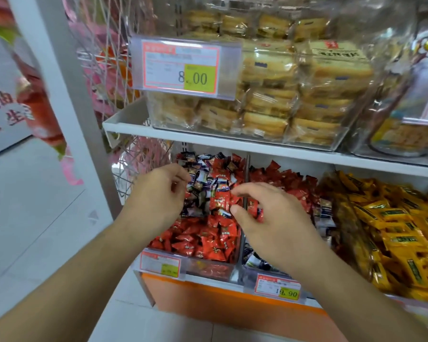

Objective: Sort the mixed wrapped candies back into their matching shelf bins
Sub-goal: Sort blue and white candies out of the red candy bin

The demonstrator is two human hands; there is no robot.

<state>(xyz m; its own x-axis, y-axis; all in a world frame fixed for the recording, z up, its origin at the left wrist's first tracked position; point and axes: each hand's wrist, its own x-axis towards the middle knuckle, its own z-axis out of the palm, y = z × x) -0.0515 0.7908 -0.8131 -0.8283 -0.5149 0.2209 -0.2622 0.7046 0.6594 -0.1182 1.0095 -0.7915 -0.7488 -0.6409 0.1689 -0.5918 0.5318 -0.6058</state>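
Observation:
The left clear bin (209, 269) holds red wrapped candies (203, 240) at the front, with dark and white wrapped candies (203, 177) mixed with red ones heaped behind. The middle bin (250, 272) has red candies (289, 178) at the back and dark and white ones (255, 262) at the front. My left hand (156, 193) hovers at the mixed heap with its fingers curled; what they hold is hidden. My right hand (269, 218) reaches across the divider (245, 193), thumb and fingers pinching a red candy (219, 201), more red showing under its fingers.
A bin of yellow wrapped candies (391, 230) stands to the right. The shelf above (183, 134) carries clear boxes of packed biscuits (269, 95) with a price tag (183, 67). More price tags (278, 288) hang on the bin fronts. A white post (67, 95) stands at left.

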